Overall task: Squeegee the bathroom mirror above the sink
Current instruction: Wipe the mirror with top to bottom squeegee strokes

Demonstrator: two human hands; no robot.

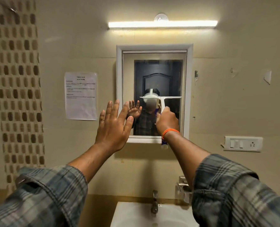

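Note:
A white-framed mirror hangs on the beige wall above a white sink. My right hand, with an orange band at the wrist, grips the handle of a white squeegee. Its blade lies level across the glass about halfway up, on the right part of the mirror. My left hand is raised with fingers spread and straight, over the mirror's lower left frame edge; it holds nothing. Whether it touches the frame I cannot tell. The glass reflects a dark door and a person.
A tap stands over the sink. A metal holder is fixed to the wall right of it. A printed paper hangs left of the mirror, a switch plate right of it, a tube light above.

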